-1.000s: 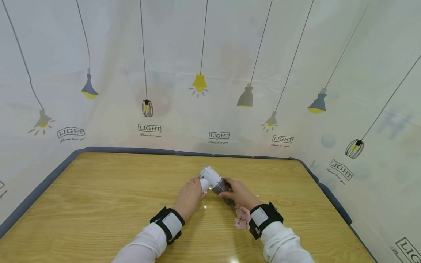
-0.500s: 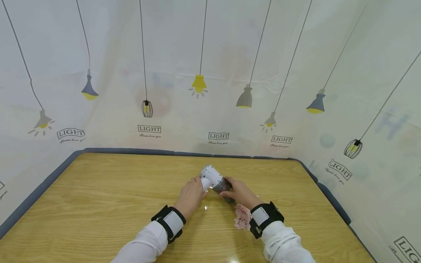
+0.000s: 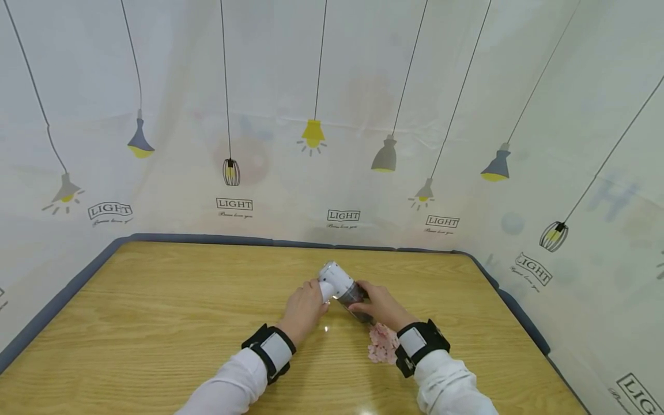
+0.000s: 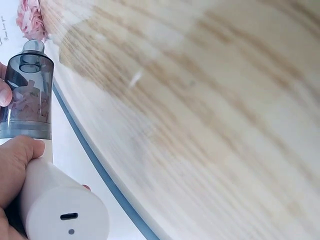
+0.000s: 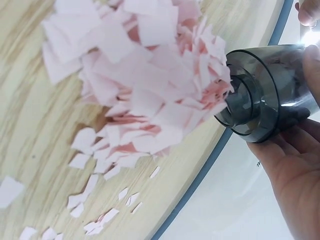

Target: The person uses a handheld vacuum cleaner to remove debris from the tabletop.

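A white handheld vacuum cleaner (image 3: pixel 334 278) with a smoky clear dust cup (image 4: pixel 30 90) is held tilted low over the table. My left hand (image 3: pixel 302 308) grips its white handle. Around the dust cup curl the fingers and thumb of my right hand (image 3: pixel 383 305). Pink paper scraps show inside the cup in the left wrist view. The nozzle (image 5: pixel 245 100) points at a heap of pink paper scraps (image 5: pixel 145 75); in the right wrist view its mouth meets the heap's edge. My right wrist partly covers the heap in the head view.
Loose paper scraps (image 5: pixel 102 220) lie scattered beside the heap on the wooden table (image 3: pixel 181 311). A dark blue edge strip (image 3: pixel 306 244) borders the table. Behind it hangs a pale wall sheet (image 3: pixel 280 75) printed with lamps.
Both hands keep their hold on the vacuum cleaner, which has shifted only very slightly to the right. The head view has turned a little.
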Tool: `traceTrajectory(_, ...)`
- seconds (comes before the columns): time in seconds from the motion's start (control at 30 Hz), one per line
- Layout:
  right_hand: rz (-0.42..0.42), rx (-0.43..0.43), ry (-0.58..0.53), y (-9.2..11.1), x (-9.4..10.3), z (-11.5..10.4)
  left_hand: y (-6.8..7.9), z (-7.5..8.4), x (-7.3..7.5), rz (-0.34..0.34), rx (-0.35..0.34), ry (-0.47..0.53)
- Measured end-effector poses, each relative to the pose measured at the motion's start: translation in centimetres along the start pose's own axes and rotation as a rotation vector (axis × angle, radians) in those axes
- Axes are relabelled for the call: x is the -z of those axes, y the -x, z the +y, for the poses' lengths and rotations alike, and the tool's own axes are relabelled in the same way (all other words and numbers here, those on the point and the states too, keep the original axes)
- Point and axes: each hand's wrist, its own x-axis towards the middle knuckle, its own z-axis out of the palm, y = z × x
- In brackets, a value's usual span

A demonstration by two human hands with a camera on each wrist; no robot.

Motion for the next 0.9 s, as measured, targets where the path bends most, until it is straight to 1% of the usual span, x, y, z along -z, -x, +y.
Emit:
traceTrajectory(0.27,-0.010,-0.004,0.001,0.14,0.19,-0.01,-0.06,0.12,-0.26,0.003,-0.010,-0.013)
traceTrajectory(0.53,-0.020,-0.002,0.008,0.28,0.34,0.22,-0.01,0.33,-0.43,0.031,-0.036,-0.017)
traceTrajectory(0.67,-0.017,-0.022,0.001,0.35,0.41,0.21,-0.02,0.38,-0.55,0.038,-0.039,-0.007)
traceTrajectory(0.77,-0.013,-0.028,-0.010,0.39,0.48,0.21,-0.08,0.37,-0.54,0.033,-0.041,0.001)
traceTrajectory(0.9,-0.003,0.006,-0.007,0.40,0.78,0.14,-0.18,0.39,-0.33,0.005,-0.031,0.021)
